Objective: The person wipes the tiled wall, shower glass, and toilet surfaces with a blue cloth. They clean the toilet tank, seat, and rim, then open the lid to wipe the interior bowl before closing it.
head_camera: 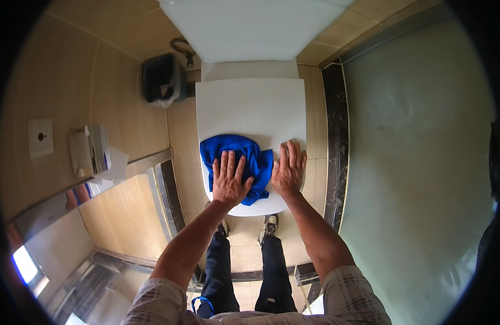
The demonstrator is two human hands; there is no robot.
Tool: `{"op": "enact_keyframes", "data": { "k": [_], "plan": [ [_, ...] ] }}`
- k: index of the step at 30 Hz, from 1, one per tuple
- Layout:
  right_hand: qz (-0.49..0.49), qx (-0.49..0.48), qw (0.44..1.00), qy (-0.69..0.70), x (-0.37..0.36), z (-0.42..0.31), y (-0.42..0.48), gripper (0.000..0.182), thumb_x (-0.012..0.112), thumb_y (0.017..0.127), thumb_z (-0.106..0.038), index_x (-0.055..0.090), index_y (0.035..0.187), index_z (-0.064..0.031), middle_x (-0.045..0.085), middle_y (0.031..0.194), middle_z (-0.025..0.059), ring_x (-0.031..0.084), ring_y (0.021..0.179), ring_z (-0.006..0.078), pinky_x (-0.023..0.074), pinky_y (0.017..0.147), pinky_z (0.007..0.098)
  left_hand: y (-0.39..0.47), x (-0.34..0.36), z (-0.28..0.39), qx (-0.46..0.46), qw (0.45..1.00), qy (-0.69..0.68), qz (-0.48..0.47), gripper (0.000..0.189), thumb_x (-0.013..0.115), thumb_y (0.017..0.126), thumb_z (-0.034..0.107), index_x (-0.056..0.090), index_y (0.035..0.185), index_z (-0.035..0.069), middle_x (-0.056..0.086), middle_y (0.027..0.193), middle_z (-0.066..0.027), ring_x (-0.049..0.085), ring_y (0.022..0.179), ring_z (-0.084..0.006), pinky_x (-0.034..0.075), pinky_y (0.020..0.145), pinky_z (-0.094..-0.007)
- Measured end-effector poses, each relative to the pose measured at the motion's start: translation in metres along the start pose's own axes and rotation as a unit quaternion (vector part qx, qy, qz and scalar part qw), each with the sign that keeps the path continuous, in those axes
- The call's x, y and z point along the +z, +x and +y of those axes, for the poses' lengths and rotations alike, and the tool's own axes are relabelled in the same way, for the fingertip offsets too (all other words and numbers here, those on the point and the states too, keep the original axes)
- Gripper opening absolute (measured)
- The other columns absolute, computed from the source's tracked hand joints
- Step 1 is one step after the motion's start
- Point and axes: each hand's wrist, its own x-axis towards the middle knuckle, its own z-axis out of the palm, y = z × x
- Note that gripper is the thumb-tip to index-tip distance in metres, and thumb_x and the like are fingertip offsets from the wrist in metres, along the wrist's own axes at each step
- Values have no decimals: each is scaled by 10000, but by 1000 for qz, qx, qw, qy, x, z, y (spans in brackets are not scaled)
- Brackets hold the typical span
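Note:
My left hand (229,178) lies flat, fingers apart, on a crumpled blue cloth (256,162). The cloth is spread over the front left of a closed white toilet lid (250,105). My right hand (289,167) rests on the lid's right edge, to the right of the cloth, fingers slightly spread and holding nothing. Behind the lid stands the white toilet tank (254,28). The underside of each palm is hidden.
A dark waste bin (157,79) with a liner stands at the back left. On the left wall is a toilet paper holder (97,150) with hanging paper. A frosted glass panel (412,162) and a dark marble curb (336,142) are at the right.

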Motion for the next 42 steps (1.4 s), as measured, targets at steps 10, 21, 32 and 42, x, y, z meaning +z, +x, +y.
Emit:
{"op": "enact_keyframes", "data": {
  "k": [10,21,32,42],
  "plan": [
    [19,-4,1000,11,6,3,1,653,667,961,-214,443,1552,-54,375,1636,178,309,1561,420,236,1247,654,-91,34,27,-71,996,16,48,807,696,944,490,443,1629,145,299,1724,-253,224,1618,-460,133,1287,-675],
    [-66,-103,990,64,-1,20,-11,821,698,978,-401,380,1594,37,305,1708,224,226,1619,412,158,1312,615,5,-4,-17,-30,993,109,23,762,622,1006,465,432,1623,62,290,1717,-298,195,1628,-466,91,1316,-623],
    [-104,-107,987,62,1,21,-22,733,633,1030,-409,439,1598,11,301,1730,204,227,1628,370,145,1331,560,229,12,62,92,988,126,21,749,500,1067,558,389,1662,119,271,1743,-249,150,1652,-394,65,1332,-567],
    [-87,-99,989,65,5,21,-24,736,662,1012,-407,445,1597,-17,270,1746,174,209,1635,350,156,1331,545,278,27,111,143,983,114,0,753,486,1071,590,352,1684,173,189,1782,-194,99,1666,-356,39,1339,-550]
  ]
}}
